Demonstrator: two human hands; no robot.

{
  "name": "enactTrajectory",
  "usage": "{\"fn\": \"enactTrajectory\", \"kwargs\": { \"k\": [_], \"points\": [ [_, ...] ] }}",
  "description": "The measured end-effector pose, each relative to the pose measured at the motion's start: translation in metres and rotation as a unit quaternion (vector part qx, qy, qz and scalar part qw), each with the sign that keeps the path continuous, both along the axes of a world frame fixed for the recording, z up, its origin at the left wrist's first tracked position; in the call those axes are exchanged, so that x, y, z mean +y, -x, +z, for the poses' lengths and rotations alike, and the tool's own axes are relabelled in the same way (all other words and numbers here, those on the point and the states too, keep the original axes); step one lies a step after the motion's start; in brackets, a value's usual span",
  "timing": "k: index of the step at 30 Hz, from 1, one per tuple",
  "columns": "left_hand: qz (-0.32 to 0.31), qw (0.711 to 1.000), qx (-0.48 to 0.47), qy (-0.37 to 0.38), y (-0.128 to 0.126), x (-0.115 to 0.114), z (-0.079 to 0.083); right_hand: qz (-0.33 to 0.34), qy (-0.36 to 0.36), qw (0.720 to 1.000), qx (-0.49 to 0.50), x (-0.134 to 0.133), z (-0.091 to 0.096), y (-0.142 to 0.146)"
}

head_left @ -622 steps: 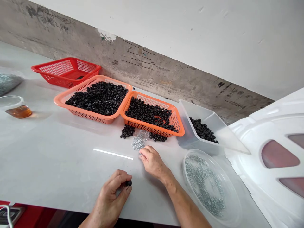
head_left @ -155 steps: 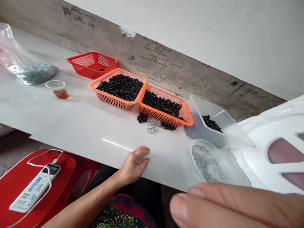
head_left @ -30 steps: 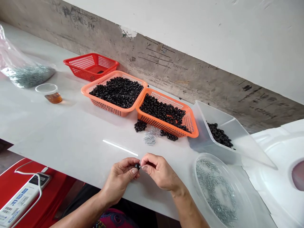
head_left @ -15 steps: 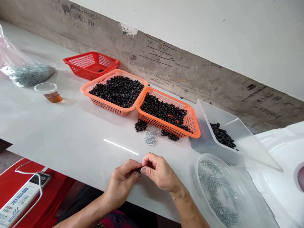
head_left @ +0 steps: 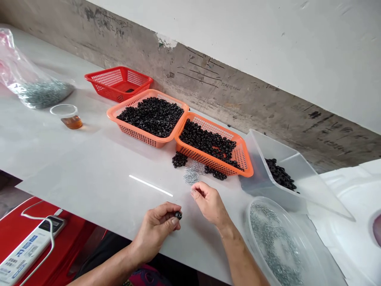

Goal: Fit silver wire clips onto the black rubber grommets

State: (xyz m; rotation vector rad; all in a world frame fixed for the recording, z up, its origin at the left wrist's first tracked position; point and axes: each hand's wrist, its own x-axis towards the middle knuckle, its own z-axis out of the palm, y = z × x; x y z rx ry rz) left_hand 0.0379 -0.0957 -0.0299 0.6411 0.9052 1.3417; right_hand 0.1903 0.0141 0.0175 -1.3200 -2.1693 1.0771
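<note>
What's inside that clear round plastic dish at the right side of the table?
The clear round plastic dish holds a loose spread of small silvery metal pieces. Its lower edge runs out of the picture, so anything there can't be seen.

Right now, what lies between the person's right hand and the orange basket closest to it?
In the head view, a small spill of black rings sits between the right hand and the orange basket, beside a heap of silvery metal bits.

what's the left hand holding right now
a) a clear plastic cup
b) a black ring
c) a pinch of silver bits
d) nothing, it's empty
B. The left hand pinches the black ring between its thumb and fingertips.
</note>
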Motion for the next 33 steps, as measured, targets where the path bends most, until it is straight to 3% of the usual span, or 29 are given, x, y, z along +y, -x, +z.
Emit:
{"fn": "enactTrajectory", "kwargs": {
  "k": [4, 9, 17, 22, 24, 26, 30, 33],
  "points": [
    [-0.005, 1.000, -0.031, 0.004, 0.001, 0.000, 0.001, 0.047, -0.148, 0.984, -0.084, 0.021, 0.005, 0.015],
    [0.000, 0.999, -0.047, 0.003, 0.002, -0.002, -0.002, 0.102, -0.282, 0.927, -0.226, 0.047, 0.001, 0.043],
    [0.001, 0.998, -0.065, -0.002, 0.002, -0.001, -0.002, 0.177, -0.348, 0.865, -0.315, 0.068, -0.014, 0.070],
    [-0.002, 0.998, -0.063, 0.002, 0.003, -0.001, -0.001, 0.192, -0.361, 0.853, -0.324, 0.067, -0.015, 0.072],
    [-0.003, 0.998, -0.058, 0.000, 0.003, 0.000, -0.002, 0.190, -0.348, 0.870, -0.292, 0.060, -0.012, 0.070],
    [-0.005, 0.999, -0.051, -0.001, 0.003, 0.000, -0.002, 0.178, -0.303, 0.910, -0.221, 0.049, -0.006, 0.064],
    [-0.012, 0.999, -0.053, 0.005, 0.004, -0.002, -0.002, 0.131, -0.102, 0.985, -0.045, 0.019, 0.006, 0.044],
    [-0.007, 0.998, -0.056, 0.007, 0.005, -0.002, 0.001, 0.090, 0.058, 0.993, 0.042, -0.001, 0.011, 0.031]
  ]
}}
